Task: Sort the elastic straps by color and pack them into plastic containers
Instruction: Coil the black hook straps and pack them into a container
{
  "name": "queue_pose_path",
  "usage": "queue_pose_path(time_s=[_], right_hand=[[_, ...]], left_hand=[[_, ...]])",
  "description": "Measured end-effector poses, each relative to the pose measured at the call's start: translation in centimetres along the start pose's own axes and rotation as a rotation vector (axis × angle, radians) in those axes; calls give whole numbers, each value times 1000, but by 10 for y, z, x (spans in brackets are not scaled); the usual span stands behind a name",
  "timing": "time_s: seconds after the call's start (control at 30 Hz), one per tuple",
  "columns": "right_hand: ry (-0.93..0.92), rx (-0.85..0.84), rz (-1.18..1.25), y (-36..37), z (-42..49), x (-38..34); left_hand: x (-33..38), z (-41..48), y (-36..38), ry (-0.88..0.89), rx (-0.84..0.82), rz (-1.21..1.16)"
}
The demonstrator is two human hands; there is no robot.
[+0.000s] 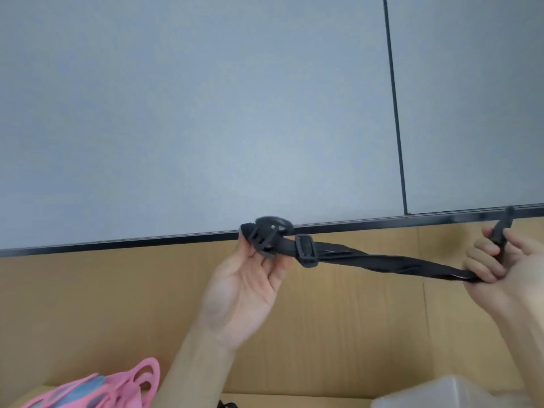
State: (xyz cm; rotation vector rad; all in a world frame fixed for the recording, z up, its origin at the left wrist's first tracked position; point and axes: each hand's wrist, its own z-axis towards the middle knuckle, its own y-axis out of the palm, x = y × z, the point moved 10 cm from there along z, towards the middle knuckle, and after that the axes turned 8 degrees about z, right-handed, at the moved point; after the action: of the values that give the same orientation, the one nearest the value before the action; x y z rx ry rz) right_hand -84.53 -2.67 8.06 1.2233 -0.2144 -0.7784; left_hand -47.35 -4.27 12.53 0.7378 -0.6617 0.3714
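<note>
Twisted black elastic strap (pixel 382 262) spans mid-air over brown cardboard (pixel 338 334), left hand (pixel 250 281) fingers pinching its buckle end, right hand (pixel 509 275) fingers curled round the other end, pink straps (pixel 117 390) lower left, translucent plastic container (pixel 459 393) lower right.

We wore one wide-angle camera on the head, it faced forward, close to our left hand (pixel 244 287) and right hand (pixel 506 260), grey wall panel (pixel 191 113) straight ahead, cardboard (pixel 338 334) below

Office, seemingly (grey partition panels (pixel 191 113), wooden desk (pixel 338 319))
</note>
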Motion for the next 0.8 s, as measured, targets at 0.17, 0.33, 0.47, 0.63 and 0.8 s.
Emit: queue_pose_path(time_s=[0.17,0.33,0.47,0.63,0.8], right_hand=[[-58,67,-11,-14,0,-14],[-139,146,-32,-17,-8,-42],[-194,180,-24,-20,-8,-65],[-226,160,35,-18,-8,-85],[-216,79,87,5,-16,-84]], left_hand=[[-41,8,10,-148,-164,74],[-98,24,3,-398,-249,840],[-109,-12,32,-428,-658,984],[-112,9,29,-370,-506,1285],[-91,30,15,-176,-126,1566]])
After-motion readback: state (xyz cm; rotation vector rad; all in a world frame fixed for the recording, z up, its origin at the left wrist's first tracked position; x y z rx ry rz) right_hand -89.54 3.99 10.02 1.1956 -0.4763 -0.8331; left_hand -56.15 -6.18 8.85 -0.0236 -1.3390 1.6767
